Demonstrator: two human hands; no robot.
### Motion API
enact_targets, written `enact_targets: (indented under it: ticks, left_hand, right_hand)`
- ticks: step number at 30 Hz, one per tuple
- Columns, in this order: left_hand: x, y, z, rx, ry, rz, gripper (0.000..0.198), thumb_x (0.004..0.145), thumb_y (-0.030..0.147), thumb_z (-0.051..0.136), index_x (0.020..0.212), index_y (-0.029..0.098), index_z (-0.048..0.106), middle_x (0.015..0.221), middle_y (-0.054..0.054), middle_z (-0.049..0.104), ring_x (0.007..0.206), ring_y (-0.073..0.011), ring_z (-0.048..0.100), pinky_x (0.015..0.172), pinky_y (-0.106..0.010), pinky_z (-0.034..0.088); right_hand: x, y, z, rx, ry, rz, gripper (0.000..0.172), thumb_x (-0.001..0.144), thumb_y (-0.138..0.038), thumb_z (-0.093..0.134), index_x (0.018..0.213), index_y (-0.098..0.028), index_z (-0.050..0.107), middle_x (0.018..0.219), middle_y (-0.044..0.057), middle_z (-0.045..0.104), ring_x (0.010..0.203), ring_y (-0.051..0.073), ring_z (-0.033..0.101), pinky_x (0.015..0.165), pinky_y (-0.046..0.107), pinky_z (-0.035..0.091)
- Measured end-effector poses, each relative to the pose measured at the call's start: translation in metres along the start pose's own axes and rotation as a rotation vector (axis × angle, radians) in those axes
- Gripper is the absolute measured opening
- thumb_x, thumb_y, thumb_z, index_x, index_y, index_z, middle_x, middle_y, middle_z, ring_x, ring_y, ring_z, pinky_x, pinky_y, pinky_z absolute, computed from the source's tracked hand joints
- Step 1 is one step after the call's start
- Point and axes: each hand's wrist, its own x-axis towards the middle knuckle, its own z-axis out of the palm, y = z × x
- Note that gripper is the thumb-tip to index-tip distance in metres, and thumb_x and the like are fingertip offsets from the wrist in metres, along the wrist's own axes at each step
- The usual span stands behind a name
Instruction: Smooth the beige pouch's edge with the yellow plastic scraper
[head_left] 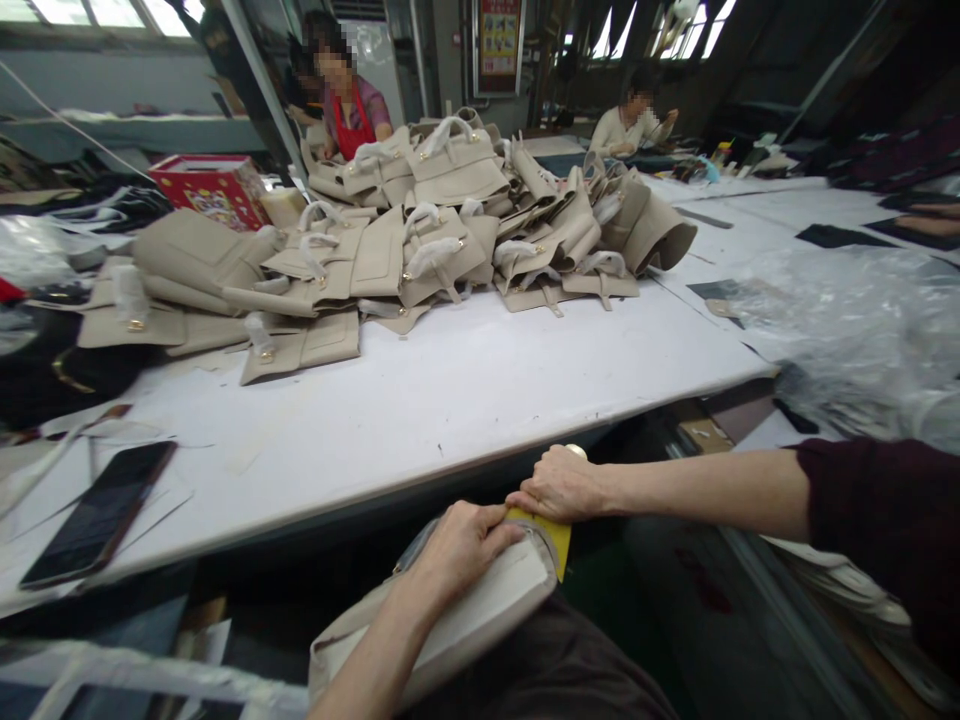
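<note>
A beige handbag (pixel 480 615) lies across my lap, below the table's front edge. My left hand (pixel 461 545) presses down on its upper end, fingers curled over the edge. My right hand (pixel 559 485) is closed around a small tool with a pale rounded handle (pixel 576 452), held against a yellow piece (pixel 551 530) at the bag's end. The two hands touch each other there.
On the white table (pixel 465 400) a large heap of beige handbags (pixel 420 240) with wrapped handles fills the far side. A black phone (pixel 101 515) lies at the near left. A red box (pixel 210 190) stands behind. Clear plastic sheeting (pixel 847 330) is on the right. Two people work at the back.
</note>
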Motion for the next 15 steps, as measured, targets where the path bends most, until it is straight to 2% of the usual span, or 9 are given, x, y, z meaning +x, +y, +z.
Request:
enact_targets:
  ticks: [7,11,15]
  left_hand:
    - [0.000,0.000,0.002,0.016,0.014,0.047,0.035,0.094,0.039,0.052,0.066,0.018,0.055,0.057,0.004,0.046,0.055,-0.0101,0.043,0.054,-0.025,0.022]
    - [-0.004,0.000,0.002,-0.012,0.018,0.067,0.035,0.094,0.042,0.052,0.071,0.018,0.062,0.060,0.003,0.051,0.057,-0.0117,0.045,0.055,-0.025,0.024]
    - [-0.004,0.000,0.000,-0.131,-0.053,-0.005,0.047,0.095,0.051,0.044,0.076,0.017,0.070,0.064,0.002,0.056,0.061,-0.0146,0.045,0.056,-0.025,0.028]
  right_hand:
    - [-0.009,-0.011,0.014,0.103,0.000,0.119,0.058,0.103,-0.046,0.023,0.087,-0.022,0.073,0.078,0.009,0.073,0.072,0.028,0.069,0.062,0.034,0.043]
    - [-0.014,-0.026,0.021,0.114,0.016,0.204,0.061,0.103,-0.044,0.018,0.092,-0.021,0.073,0.082,0.012,0.073,0.074,0.032,0.070,0.064,0.039,0.046]
    - [-0.019,-0.044,0.023,0.169,0.034,0.267,0.058,0.102,-0.041,0.021,0.091,-0.017,0.072,0.082,0.015,0.072,0.075,0.036,0.069,0.066,0.044,0.047]
